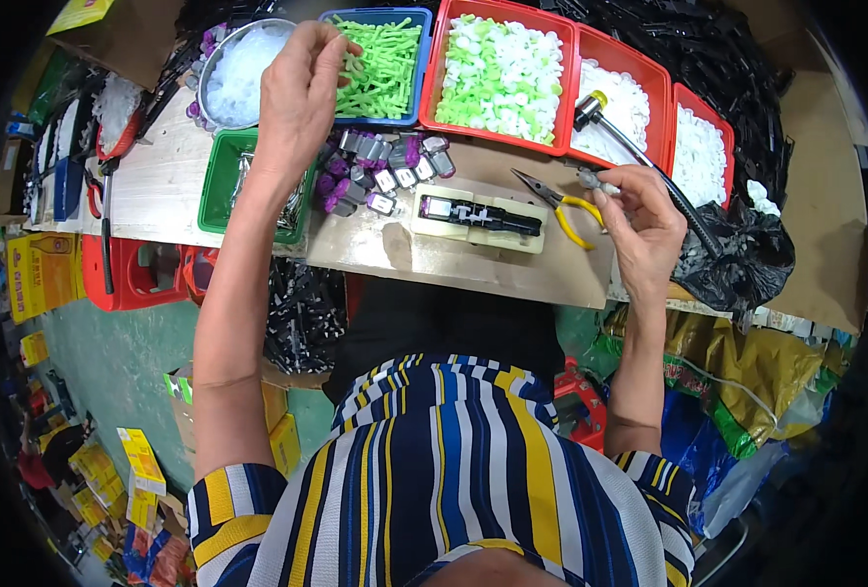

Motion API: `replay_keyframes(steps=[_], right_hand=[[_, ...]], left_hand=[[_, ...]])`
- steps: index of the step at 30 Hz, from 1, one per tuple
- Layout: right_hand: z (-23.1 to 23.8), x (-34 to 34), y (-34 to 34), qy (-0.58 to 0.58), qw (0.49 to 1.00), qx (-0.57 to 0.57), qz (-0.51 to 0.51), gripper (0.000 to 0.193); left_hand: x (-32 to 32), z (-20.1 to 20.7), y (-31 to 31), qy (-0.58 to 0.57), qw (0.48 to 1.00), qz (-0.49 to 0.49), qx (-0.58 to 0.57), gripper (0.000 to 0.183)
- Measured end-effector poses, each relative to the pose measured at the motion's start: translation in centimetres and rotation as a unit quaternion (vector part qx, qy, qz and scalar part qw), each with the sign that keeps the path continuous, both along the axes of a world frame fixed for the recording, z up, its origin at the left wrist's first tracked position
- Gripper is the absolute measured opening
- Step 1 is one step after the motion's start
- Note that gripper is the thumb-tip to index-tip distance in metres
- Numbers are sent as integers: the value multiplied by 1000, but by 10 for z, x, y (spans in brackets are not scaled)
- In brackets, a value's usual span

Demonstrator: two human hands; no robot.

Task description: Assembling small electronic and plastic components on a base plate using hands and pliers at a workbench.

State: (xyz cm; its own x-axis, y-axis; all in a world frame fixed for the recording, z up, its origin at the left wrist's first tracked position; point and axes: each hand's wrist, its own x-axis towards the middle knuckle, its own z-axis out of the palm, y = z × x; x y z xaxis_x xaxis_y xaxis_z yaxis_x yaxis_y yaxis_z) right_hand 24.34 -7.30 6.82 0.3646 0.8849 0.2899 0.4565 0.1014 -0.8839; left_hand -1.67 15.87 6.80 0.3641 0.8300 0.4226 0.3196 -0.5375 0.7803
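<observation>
My left hand [302, 93] is over the left edge of the blue tray [422, 73], its fingers pinched together. Light-green plastic sticks [380, 78] fill that tray; whatever sits between the fingertips is too small to make out. On the right, my right hand [644, 220] pinches a small grey part [591, 180] between thumb and fingers. Close to it lie needle-nose pliers [576, 210] with yellow handles, jaws pointing up-left. In front of me, a cream fixture block [527, 242] cradles a long black plastic assembly [483, 215] with a clear and purple end.
Grey-purple parts [365, 171] lie heaped beside a green bin [217, 186]. Red trays [498, 142] with white and green pieces line the back. A hammer [639, 157] leans across them toward a black bag [747, 259]. A metal bowl [204, 83] holds clear pieces.
</observation>
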Motion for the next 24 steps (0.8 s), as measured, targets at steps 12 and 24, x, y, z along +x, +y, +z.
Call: replay_keyframes(steps=[12, 24], right_hand=[[1, -25, 5, 261, 965, 5, 30, 22], [-3, -31, 2, 257, 966, 22, 32, 23]], left_hand=[[1, 12, -51, -171, 926, -90, -323, 22], [-25, 26, -42, 43, 997, -13, 67, 13]])
